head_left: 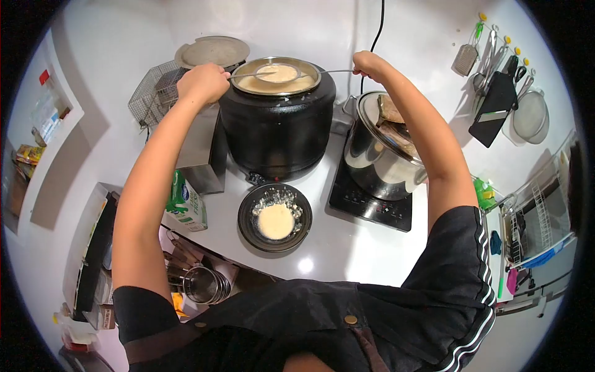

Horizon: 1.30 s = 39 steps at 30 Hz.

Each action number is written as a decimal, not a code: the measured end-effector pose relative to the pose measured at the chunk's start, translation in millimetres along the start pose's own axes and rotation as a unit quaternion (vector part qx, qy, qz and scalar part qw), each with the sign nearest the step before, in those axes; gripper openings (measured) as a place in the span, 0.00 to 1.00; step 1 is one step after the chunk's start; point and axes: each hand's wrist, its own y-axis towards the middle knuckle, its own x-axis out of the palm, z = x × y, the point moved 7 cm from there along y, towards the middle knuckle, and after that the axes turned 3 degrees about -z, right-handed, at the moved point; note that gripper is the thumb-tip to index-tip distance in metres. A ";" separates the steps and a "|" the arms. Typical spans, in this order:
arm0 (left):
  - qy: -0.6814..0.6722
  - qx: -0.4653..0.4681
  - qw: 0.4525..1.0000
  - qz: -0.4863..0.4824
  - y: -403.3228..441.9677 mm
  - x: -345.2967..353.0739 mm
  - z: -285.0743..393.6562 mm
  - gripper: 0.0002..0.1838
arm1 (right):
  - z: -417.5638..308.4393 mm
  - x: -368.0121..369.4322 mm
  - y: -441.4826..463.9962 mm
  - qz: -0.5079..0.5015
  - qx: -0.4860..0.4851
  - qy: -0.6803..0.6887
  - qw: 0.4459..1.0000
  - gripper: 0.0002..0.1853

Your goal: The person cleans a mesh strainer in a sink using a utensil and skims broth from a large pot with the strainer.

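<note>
My left hand (203, 83) is closed around the handle of a thin metal utensil at the left of a black soup warmer (277, 133). My right hand (370, 66) grips the handle of a round strainer (277, 73), which reaches left over the warmer. Pale creamy liquid fills the metal pot (271, 90) set in the warmer, and the strainer holds some of it. Below the warmer, a black bowl (246, 230) holds pale batter-like liquid with white bits around it.
A steel pot (378, 177) stands on a black induction cooker (372, 209) at the right. A green and white carton (187, 203) and a steel box (201, 149) are at the left. Utensils and a sieve (531, 116) hang on the right wall. Stacked strainers (203, 285) lie below the counter.
</note>
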 end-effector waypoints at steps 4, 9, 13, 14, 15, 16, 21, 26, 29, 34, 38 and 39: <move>0.006 0.027 0.999 -0.041 -4.6 -1.3 13.1 0.15 | 5.6 -0.8 14.3 -0.008 0.002 -0.012 1.000 0.14; -0.005 -0.012 0.999 -0.037 -5.3 -1.4 9.8 0.15 | 1.9 -3.6 6.0 0.000 -0.008 0.017 1.000 0.14; -0.004 -0.005 1.000 -0.016 -4.0 0.8 6.8 0.15 | 4.9 0.0 10.7 -0.019 -0.004 -0.036 0.999 0.14; -0.007 -0.004 1.000 -0.011 0.2 4.7 1.5 0.15 | 7.1 -0.1 13.9 -0.024 0.002 -0.048 0.999 0.14; -0.011 -0.002 1.000 -0.006 -0.2 2.1 2.2 0.15 | 5.7 -0.3 10.6 -0.023 0.002 -0.048 0.999 0.14; -0.011 -0.002 1.000 -0.004 -1.5 2.2 4.8 0.15 | 3.1 -0.5 6.7 -0.015 -0.010 -0.017 1.000 0.14; -0.003 -0.001 1.000 0.006 -8.2 -6.5 7.3 0.15 | 2.7 2.3 10.0 -0.037 -0.001 -0.061 0.997 0.15; -0.024 0.044 0.998 -0.039 -2.3 -1.5 8.3 0.15 | -5.3 -4.0 -5.3 -0.014 -0.009 -0.008 1.000 0.15; 0.018 -0.005 0.999 -0.044 -4.6 -5.2 3.3 0.15 | 3.8 -3.8 9.5 -0.024 -0.016 -0.033 0.999 0.14; 0.015 0.030 0.995 -0.092 -3.7 3.5 14.4 0.15 | 7.8 -7.0 10.2 -0.003 -0.024 -0.016 1.000 0.13; 0.018 -0.011 0.999 -0.044 -3.2 -4.0 3.3 0.15 | 5.4 -5.7 1.0 -0.006 -0.003 -0.015 1.000 0.12; 0.006 -0.007 0.999 -0.045 -2.7 -3.4 2.4 0.15 | 6.0 -5.7 -0.9 -0.004 -0.002 -0.014 1.000 0.12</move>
